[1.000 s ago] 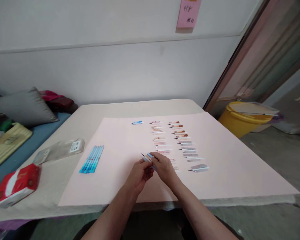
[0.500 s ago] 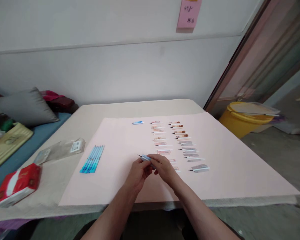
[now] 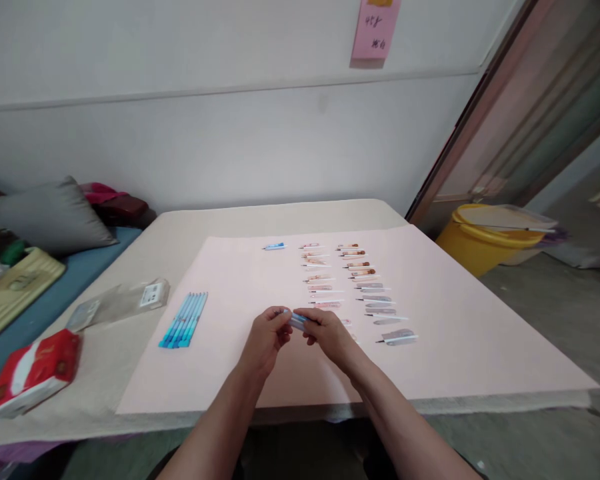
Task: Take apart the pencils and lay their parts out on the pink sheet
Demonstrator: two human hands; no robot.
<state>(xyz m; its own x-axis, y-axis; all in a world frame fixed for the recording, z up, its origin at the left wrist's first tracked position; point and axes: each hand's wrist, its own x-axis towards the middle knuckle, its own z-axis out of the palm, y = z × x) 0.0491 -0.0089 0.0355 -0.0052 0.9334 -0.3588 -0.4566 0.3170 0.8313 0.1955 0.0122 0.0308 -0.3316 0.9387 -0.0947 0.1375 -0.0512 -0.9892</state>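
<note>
Both hands meet over the near middle of a pink sheet [image 3: 445,333]. My left hand [image 3: 264,337] and my right hand [image 3: 327,333] pinch the two ends of a small blue pen [image 3: 297,320] held level between them. Its tip is hidden in the left fingers. A bundle of blue pens [image 3: 184,319] lies to the left on the sheet. One blue pen piece [image 3: 274,247] lies alone at the far side. Two columns of taken-apart pen parts [image 3: 365,287] lie just beyond my right hand.
A clear plastic packet [image 3: 117,301] and a red tissue pack [image 3: 33,372] lie on the beige table at left. Cushions and a grey pillow [image 3: 50,213] sit further left. A yellow bucket [image 3: 485,243] stands on the floor at right. A pink note [image 3: 375,30] hangs on the wall.
The hands moved slightly apart and the pen turned level. Its dark tip, seen sticking out to the left before, is now covered by the left fingers.
</note>
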